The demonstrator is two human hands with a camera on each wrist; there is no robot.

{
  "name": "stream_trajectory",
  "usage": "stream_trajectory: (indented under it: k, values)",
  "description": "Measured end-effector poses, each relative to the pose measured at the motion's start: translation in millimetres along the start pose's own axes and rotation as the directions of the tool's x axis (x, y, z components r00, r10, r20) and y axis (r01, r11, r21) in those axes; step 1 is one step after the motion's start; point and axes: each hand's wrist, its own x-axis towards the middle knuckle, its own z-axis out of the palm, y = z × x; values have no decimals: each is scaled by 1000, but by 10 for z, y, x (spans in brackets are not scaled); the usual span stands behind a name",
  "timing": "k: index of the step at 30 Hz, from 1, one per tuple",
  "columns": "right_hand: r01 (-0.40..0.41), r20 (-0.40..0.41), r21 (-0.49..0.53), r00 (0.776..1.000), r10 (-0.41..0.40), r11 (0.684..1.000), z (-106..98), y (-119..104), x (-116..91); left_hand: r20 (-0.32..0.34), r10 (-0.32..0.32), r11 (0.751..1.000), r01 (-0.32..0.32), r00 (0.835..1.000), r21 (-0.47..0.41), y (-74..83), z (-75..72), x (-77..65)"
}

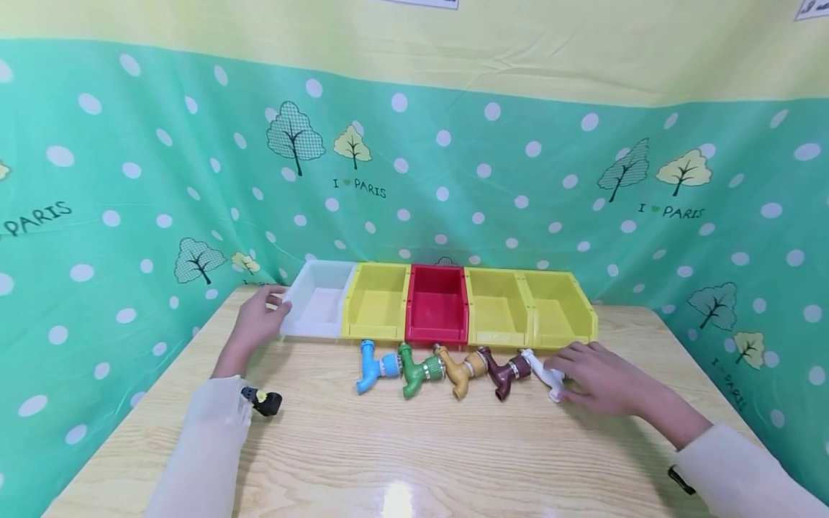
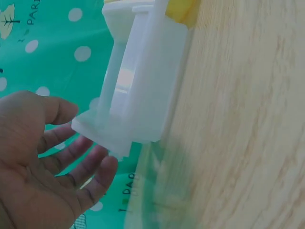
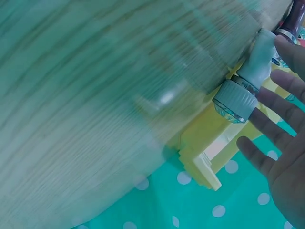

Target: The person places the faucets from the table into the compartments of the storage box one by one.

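Note:
My left hand (image 1: 256, 320) is at the left side of a white bin (image 1: 319, 311), its fingers loosely bent. In the left wrist view, the left hand (image 2: 47, 162) has thumb and fingers spread around a corner of the white bin (image 2: 155, 81); whether they touch it, I cannot tell. On the right, my right hand (image 1: 605, 380) reaches over a white tap (image 1: 546, 374), partly covering it. The right wrist view shows the right hand (image 3: 288, 133) with extended, parted fingers beside the white tap (image 3: 236, 100), not curled round it.
Left of the white tap lie a maroon tap (image 1: 505, 374), an ochre tap (image 1: 461, 370), a green tap (image 1: 417, 370) and a blue tap (image 1: 372, 367). Behind them stand a red bin (image 1: 437, 332) and yellow bins (image 1: 376, 331) in a row. A polka-dot curtain (image 1: 440, 194) hangs behind.

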Motion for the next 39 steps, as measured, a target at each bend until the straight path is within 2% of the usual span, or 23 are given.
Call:
stream_trajectory:
  k: [6, 10, 24, 29, 39]
  values:
    - [47, 7, 45, 999, -48, 998, 10, 36, 13, 18, -60, 985, 62, 998, -163, -86, -12, -11]
    - [83, 18, 71, 996, -84, 994, 25, 40, 35, 21, -85, 972, 87, 996, -217, -109, -6, -22]
    - [127, 55, 31, 990, -129, 991, -13, -19, 83, 30, -97, 960, 102, 995, -262, -117, 2, 47]
    - [118, 65, 33, 991, -120, 992, 47, -36, 107, 25, -109, 961, 112, 994, -252, -117, 0, 45]
    - [81, 23, 65, 996, -83, 995, 145, -82, 84, 36, -150, 956, 154, 988, -250, -127, 12, 5]
